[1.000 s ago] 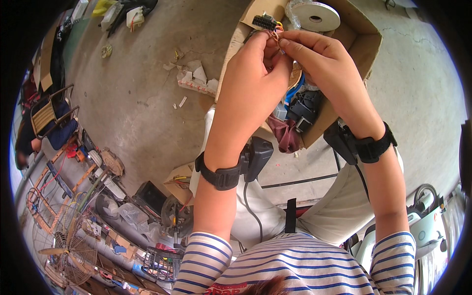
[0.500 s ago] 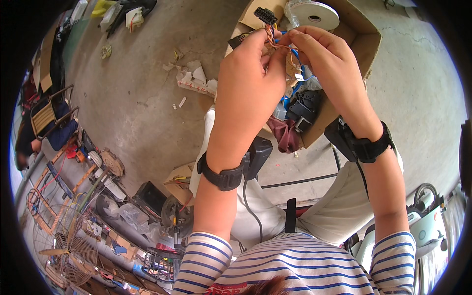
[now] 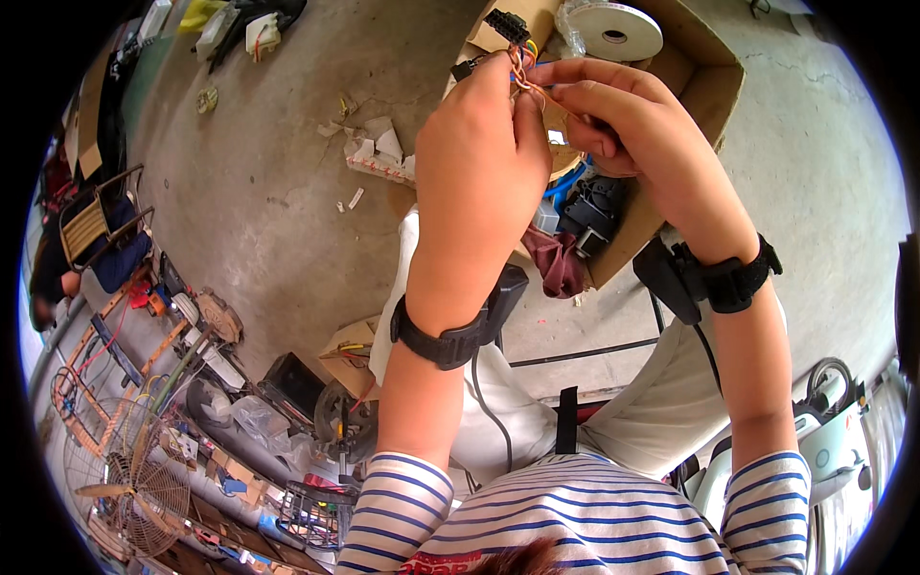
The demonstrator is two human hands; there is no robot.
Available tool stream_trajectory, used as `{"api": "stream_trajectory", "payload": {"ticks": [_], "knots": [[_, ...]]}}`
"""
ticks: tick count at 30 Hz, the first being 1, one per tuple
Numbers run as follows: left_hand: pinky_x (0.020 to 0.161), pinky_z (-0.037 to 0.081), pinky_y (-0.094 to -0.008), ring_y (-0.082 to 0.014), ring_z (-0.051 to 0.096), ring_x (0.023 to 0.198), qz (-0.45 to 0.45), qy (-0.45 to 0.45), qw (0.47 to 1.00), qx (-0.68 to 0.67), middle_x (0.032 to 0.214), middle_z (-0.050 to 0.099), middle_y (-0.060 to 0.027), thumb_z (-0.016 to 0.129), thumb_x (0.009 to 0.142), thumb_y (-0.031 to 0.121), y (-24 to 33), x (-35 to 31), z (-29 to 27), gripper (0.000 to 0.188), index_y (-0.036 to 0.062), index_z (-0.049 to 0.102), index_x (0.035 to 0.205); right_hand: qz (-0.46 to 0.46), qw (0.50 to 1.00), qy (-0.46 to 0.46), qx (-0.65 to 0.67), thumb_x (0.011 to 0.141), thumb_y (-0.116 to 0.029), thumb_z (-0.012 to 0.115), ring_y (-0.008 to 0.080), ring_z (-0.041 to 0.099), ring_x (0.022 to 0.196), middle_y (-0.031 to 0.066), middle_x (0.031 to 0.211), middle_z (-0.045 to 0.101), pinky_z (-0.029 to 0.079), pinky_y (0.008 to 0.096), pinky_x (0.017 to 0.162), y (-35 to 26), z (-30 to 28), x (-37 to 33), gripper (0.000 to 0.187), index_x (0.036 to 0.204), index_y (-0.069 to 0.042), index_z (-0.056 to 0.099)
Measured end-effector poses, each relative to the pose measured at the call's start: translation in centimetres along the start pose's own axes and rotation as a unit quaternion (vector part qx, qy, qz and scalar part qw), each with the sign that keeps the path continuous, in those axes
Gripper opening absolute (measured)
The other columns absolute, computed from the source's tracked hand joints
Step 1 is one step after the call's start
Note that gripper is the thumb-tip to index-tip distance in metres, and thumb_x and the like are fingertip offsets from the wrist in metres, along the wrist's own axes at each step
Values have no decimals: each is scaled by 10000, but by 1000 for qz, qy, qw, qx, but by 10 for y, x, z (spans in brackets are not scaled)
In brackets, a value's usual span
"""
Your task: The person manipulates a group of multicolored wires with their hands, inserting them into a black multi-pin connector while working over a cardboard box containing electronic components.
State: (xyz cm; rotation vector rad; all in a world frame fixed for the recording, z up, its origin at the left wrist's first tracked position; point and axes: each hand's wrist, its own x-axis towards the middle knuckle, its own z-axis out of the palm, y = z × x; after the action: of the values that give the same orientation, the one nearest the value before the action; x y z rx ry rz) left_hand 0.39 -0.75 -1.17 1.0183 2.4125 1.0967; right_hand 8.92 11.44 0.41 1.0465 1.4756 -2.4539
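Note:
A wire harness of thin, mostly orange strands is held up over a cardboard box, with a black multi-pin connector at its top end. My left hand is closed round the strands, thumb against the fingers; a second dark connector pokes out beside its knuckles. Close on the right, my right hand pinches the orange wires between thumb and index finger, the other fingers curled. The two hands nearly meet at the wires. Part of the harness is hidden behind my fingers.
The open cardboard box holds a white reel, blue cable, black plastic parts and a maroon cloth. Torn card scraps lie on the concrete floor. A fan and clutter fill the lower left; a person sits far left.
My right hand has shifted slightly left and turned, its fingers curling more. The connector has moved a little left and up. The loose wire ends below the hands are now mostly hidden.

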Motion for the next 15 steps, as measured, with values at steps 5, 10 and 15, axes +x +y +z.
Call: {"api": "stream_trajectory", "payload": {"ticks": [5, 10, 15], "knots": [[645, 492, -449, -396, 630, 758, -5, 0, 1000, -18, 829, 641, -219, 554, 881, 75, 1, 0, 0, 165, -10, 595, 1015, 8, 1000, 2, -16, 960, -208, 538, -23, 349, 514, -70, 636, 457, 203, 158, 436, 1, 3, 0, 252, 1140, -41, 591], [615, 473, -458, -394, 621, 724, -23, -14, 999, -24, 786, 635, -203, 571, 872, 74, 3, 0, -1, 122, 3, 588, 970, 7, 998, -13, -55, 955, -234, 561, -28, 380, 534, -60, 660, 492, 213, 152, 446, 3, -2, 1, 223, 1097, -62, 570], [603, 464, -456, -393, 616, 711, -37, -32, 998, -39, 763, 627, -198, 595, 853, 71, 1, 1, 0, 118, 5, 578, 949, -9, 997, -18, -73, 952, -252, 573, -29, 393, 546, -56, 671, 516, 223, 150, 453, 7, -2, 1, 219, 1077, -74, 549]]}}
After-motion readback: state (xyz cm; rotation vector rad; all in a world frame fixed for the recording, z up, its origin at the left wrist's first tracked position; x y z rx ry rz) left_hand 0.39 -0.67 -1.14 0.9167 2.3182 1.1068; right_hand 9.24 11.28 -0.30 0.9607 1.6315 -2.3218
